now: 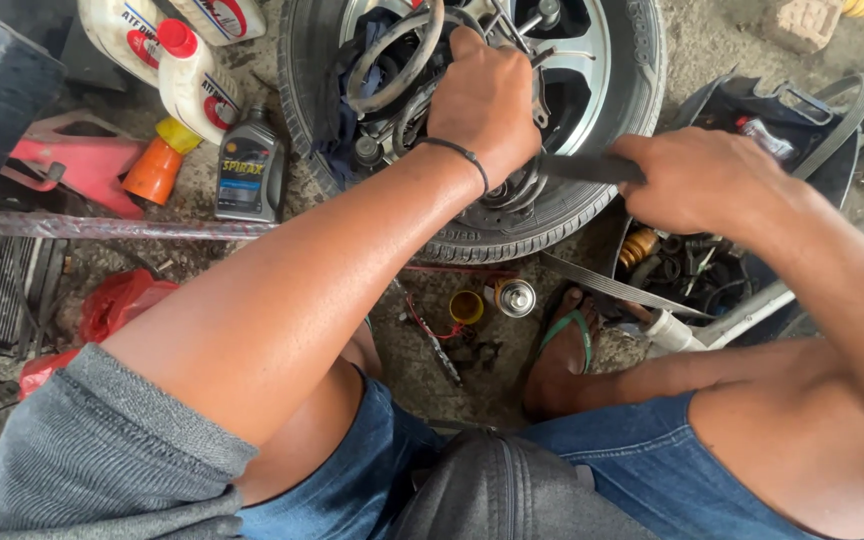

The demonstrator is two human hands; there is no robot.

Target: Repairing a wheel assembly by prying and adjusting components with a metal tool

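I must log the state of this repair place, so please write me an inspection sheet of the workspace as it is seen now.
Surface: rough, dirty concrete ground.
Job's things: a car wheel lying flat, its hollow filled with metal parts and rubber rings; a dark bar tool.
Clutter: white bottles with red caps, a grey oil bottle, an orange bottle, a small spray can, a black tub of parts.
Grips: left hand rests on the parts in the wheel; right hand is closed on the bar tool.
Cables: a thin red wire.
Surroundings: a red plastic bag, a white pipe.
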